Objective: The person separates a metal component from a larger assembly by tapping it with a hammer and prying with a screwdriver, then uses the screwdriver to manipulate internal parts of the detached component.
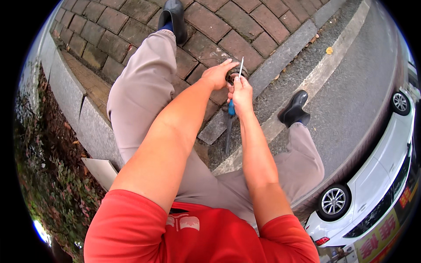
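Low in front of me, a dark round metal part (232, 74) sits above the brick paving by the kerb. My left hand (217, 75) is closed on its left side, with the fingers over the top. My right hand (241, 95) grips a thin silvery blade-like tool (241, 66), whose tip points up and away across the part. Its lower end is hidden in the fingers. Just below the right hand shows a blue handle (231, 108), with a dark bar (228, 136) in line with it. I cannot tell whether handle and bar are one piece or whether they touch the hand.
My dark shoes (173, 19) stand on the paving and on the road (346, 92), either side of the stone kerb (287, 55). A white car (372, 175) is at the right. Shrubs (57, 193) grow at the left behind a stone edging (94, 127).
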Demonstrator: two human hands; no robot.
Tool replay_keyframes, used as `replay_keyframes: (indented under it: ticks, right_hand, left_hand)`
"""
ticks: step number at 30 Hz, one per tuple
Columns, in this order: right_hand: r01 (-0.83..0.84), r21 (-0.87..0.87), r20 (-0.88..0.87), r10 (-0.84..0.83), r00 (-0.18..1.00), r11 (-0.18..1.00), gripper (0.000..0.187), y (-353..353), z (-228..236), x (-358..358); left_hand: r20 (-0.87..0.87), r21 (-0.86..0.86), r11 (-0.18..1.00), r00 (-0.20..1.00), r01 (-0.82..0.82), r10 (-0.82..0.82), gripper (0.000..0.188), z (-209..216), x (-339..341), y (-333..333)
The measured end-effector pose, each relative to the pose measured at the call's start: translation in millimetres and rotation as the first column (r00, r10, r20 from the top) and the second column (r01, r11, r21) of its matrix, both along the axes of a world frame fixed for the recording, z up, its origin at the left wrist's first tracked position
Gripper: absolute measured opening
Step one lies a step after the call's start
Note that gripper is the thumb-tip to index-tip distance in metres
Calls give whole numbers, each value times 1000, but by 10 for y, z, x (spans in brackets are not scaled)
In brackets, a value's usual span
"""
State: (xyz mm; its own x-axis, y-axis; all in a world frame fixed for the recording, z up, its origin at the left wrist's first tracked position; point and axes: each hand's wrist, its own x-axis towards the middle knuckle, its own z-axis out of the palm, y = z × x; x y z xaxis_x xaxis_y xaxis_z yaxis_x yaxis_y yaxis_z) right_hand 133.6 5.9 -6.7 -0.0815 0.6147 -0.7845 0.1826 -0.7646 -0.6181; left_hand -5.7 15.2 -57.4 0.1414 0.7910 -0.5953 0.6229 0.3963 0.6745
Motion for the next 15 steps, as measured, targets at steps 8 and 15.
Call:
replay_keyframes:
  ticks: [8, 15]
  right_hand:
    - [-469, 294, 386, 346, 855, 833, 31, 287, -260, 116]
    - [-788, -65, 735, 564, 377, 612, 37, 520, 204, -175]
  left_hand:
    - [81, -50, 988, 986, -144, 148, 99, -66, 20, 131]
    - [91, -57, 943, 939, -328, 332, 86, -336, 177, 14]
